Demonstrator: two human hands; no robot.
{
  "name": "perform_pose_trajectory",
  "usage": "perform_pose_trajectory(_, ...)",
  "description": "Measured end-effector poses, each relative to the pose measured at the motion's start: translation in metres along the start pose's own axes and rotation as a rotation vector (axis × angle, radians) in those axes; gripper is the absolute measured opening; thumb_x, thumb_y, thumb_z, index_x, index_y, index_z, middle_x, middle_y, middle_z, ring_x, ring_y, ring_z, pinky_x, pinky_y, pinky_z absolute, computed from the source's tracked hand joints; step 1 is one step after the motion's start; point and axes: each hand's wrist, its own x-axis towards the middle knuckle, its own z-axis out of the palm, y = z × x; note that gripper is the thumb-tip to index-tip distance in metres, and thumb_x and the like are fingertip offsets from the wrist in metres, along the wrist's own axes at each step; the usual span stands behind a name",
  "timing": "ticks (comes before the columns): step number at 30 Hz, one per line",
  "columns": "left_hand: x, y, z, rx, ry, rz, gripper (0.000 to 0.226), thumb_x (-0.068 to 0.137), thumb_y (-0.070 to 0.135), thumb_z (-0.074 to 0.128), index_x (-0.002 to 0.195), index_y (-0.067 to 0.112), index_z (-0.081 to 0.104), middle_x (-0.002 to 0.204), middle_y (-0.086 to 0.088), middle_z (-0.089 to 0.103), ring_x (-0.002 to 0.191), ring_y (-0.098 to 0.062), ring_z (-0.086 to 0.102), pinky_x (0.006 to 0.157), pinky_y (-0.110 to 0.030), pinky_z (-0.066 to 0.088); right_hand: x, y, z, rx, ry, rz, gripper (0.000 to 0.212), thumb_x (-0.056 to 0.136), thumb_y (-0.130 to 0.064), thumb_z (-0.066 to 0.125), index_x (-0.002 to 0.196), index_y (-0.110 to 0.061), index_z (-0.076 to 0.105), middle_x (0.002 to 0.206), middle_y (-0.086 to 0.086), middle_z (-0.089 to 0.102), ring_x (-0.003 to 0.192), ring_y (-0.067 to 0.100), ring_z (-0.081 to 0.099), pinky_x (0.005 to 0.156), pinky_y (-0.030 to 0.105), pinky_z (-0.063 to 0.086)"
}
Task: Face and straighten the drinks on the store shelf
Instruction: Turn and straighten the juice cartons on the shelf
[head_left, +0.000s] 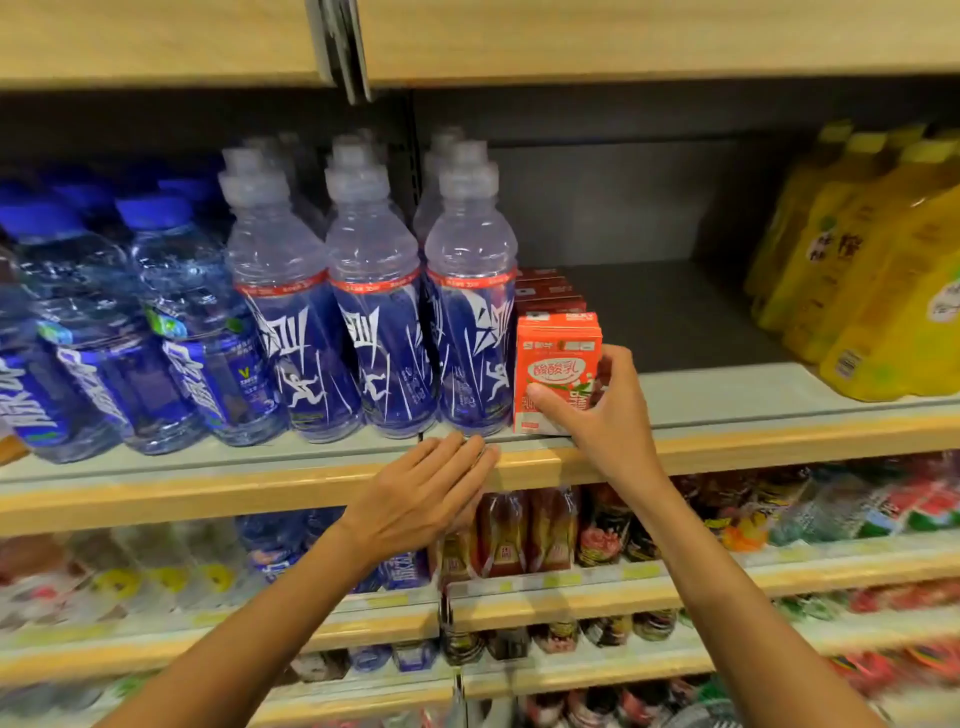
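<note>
Right hand (608, 415) grips the red-and-white carton (558, 364): thumb laid across the lower front face, fingers curled round its right side. Carton stands upright at the front of the grey shelf (779, 400), printed face outward, base just behind the wooden lip (779, 449). At the carton's twelve o'clock, a row of similar cartons (548, 293) runs back toward the rear wall, only the red tops showing. Left hand (421, 499) sits at the carton's seven o'clock, holding nothing, fingers straight and together, tips at the wooden lip. At nine o'clock, just beside the carton, three rows of tall clear bottles (379, 332) with blue labels and grey sport caps, fronts turned out. Further along at nine o'clock, squat blue-capped bottles (171, 322). From the carton's right side toward three o'clock, bare shelf, then yellow bottles (883, 291) well apart from it. At six o'clock, beneath the lip, lower shelves carry mixed drinks (524, 535), blurred.
</note>
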Motion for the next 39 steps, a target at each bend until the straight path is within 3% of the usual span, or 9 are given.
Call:
perform_pose_trajectory(4,-0.002,0.001,0.004,0.021,0.054,-0.023,0.039,0.094,0.028,0.050,0.124,0.002,0.052,0.109,-0.014,0.070,0.094,-0.026,0.069,0.083,-0.035,0.055,0.001,-0.002,0.002,-0.078,-0.074,0.031,0.050,0.077,-0.041,0.073,0.115,-0.029,0.043,0.114,-0.007,0.059,0.099,0.005,0.060,0.078,0.016,0.050)
perform_pose_trajectory(9,0.000,0.000,0.003,0.020,0.027,-0.053,0.041,0.093,0.029,0.051,0.124,0.003,0.053,0.109,-0.013,0.069,0.097,-0.025,0.066,0.087,-0.035,0.051,-0.001,-0.002,0.001,0.004,-0.140,0.025,0.045,0.085,-0.034,0.067,0.117,-0.025,0.036,0.099,-0.025,0.051,0.081,-0.014,0.058,0.063,-0.001,0.044)
perform_pose_trajectory(13,0.004,0.003,-0.006,-0.105,-0.059,-0.144,0.038,0.092,0.028,0.050,0.116,0.003,0.065,0.110,-0.014,0.068,0.099,-0.026,0.066,0.085,-0.036,0.054,-0.008,-0.011,-0.009,0.094,-0.092,0.039,0.042,0.087,-0.035,0.064,0.117,-0.025,0.036,0.100,-0.023,0.053,0.085,-0.024,0.055,0.063,0.000,0.044)
perform_pose_trajectory(16,0.013,0.002,-0.023,-0.247,-0.134,-0.203,0.035,0.093,0.024,0.046,0.109,0.002,0.067,0.107,-0.012,0.067,0.093,-0.023,0.066,0.076,-0.031,0.056,-0.015,-0.030,-0.021,0.180,-0.028,0.058,0.036,0.079,-0.050,0.058,0.106,-0.034,0.042,0.097,-0.022,0.057,0.082,-0.021,0.058,0.058,0.002,0.045)
perform_pose_trajectory(20,0.035,0.000,-0.056,-0.521,-0.113,-0.541,0.021,0.093,0.016,0.057,0.110,0.006,0.064,0.108,-0.004,0.065,0.093,-0.016,0.064,0.071,-0.026,0.054,-0.031,-0.051,-0.031,0.257,-0.064,0.052,0.036,0.072,-0.055,0.058,0.101,-0.035,0.049,0.091,-0.019,0.065,0.082,-0.012,0.064,0.057,0.004,0.046)
perform_pose_trajectory(24,0.076,0.000,-0.096,-1.182,0.097,-1.058,0.038,0.093,0.049,0.047,0.120,0.026,0.058,0.115,0.016,0.064,0.107,0.002,0.058,0.085,-0.013,0.047,-0.053,-0.064,-0.023,0.355,-0.157,0.051,0.050,0.070,-0.057,0.059,0.110,-0.029,0.055,0.092,-0.018,0.070,0.085,-0.001,0.069,0.061,0.009,0.050)
perform_pose_trajectory(27,0.100,0.004,-0.115,-1.549,0.143,-1.143,0.048,0.085,0.055,0.045,0.123,0.027,0.055,0.109,0.018,0.068,0.103,0.002,0.063,0.075,-0.009,0.050,-0.066,-0.073,-0.013,0.400,-0.229,0.021,0.049,0.076,-0.052,0.058,0.118,-0.027,0.055,0.099,-0.017,0.070,0.091,0.001,0.068,0.068,0.010,0.051)
perform_pose_trajectory(31,0.110,0.012,-0.122,-1.553,0.220,-1.270,0.054,0.075,0.059,0.048,0.118,0.027,0.054,0.104,0.010,0.069,0.094,-0.003,0.068,0.070,-0.014,0.053,-0.077,-0.081,-0.002,0.416,-0.278,-0.007,0.040,0.082,-0.049,0.055,0.118,-0.032,0.052,0.103,-0.025,0.066,0.097,-0.004,0.064,0.072,0.006,0.048)
perform_pose_trajectory(39,0.099,0.008,-0.116,-1.569,0.260,-1.392,0.051,0.081,0.054,0.047,0.116,0.018,0.057,0.102,0.001,0.071,0.090,-0.010,0.070,0.068,-0.017,0.054,-0.085,-0.076,0.004,0.411,-0.328,0.017,0.048,0.078,-0.052,0.057,0.120,-0.031,0.048,0.105,-0.022,0.067,0.099,-0.003,0.064,0.074,0.009,0.049)
